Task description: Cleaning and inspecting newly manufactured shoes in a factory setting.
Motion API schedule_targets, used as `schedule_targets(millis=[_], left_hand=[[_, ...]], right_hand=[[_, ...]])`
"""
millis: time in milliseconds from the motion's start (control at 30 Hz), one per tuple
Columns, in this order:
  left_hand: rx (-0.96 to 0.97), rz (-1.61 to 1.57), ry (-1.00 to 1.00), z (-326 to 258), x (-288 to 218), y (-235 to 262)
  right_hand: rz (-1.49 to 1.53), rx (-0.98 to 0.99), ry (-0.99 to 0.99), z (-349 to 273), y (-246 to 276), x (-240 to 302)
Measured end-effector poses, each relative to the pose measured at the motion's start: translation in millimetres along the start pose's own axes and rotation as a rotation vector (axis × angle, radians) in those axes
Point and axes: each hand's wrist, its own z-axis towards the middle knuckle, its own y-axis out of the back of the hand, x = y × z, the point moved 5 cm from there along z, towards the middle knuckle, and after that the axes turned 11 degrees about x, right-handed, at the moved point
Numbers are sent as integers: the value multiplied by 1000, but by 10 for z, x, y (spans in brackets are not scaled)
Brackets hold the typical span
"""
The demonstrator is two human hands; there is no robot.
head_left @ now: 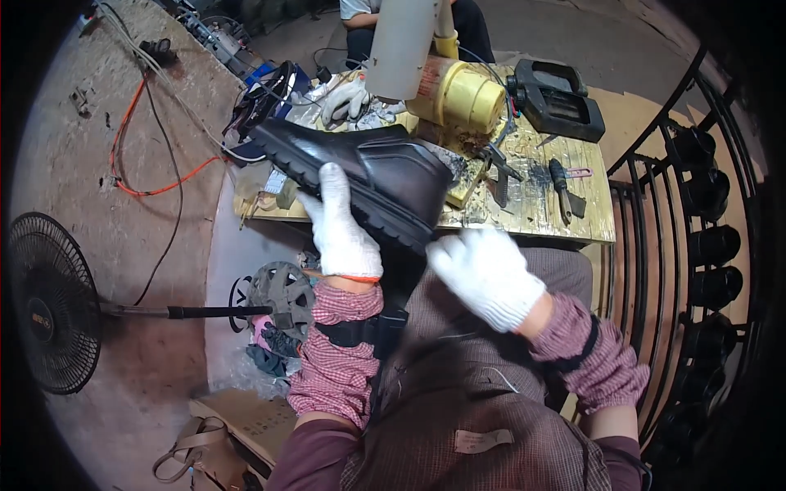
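Note:
A dark, glossy leather shoe (397, 172) with a thick ridged black sole lies tilted on its side over the front of the workbench. My left hand (344, 233), in a white knit glove, grips it from below, the thumb laid along the sole. At the shoe's lower right end is my right hand (483, 274), also gloved in white. Its fingers are curled in at the sole's edge; whether anything is pinched in them is hidden. Behind the shoe a yellow motor-like machine (458, 94) stands on the bench, with a pale cylinder (401, 49) above it.
The wooden workbench (589, 221) carries a scraper-like tool (562, 190), spare gloves (346, 100) and a black plastic tray-like piece (557, 98). A fan (53, 303) stands left. Black racks (647, 286) hold dark shoes (714, 245) at right. Another person (360, 12) sits beyond the bench.

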Motion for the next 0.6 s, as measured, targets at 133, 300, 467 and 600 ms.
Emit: schedule_targets(millis=[133, 300, 467, 600], left_hand=[[14, -296, -13, 229, 43, 162], [110, -534, 97, 241, 357, 345], [649, -926, 238, -186, 810, 22], [615, -812, 386, -369, 1150, -213]], right_hand=[[279, 694, -98, -1153, -768, -91], [435, 359, -427, -1791, -660, -147], [487, -7, -590, -1894, -407, -120], [483, 2, -617, -1914, -316, -133]])
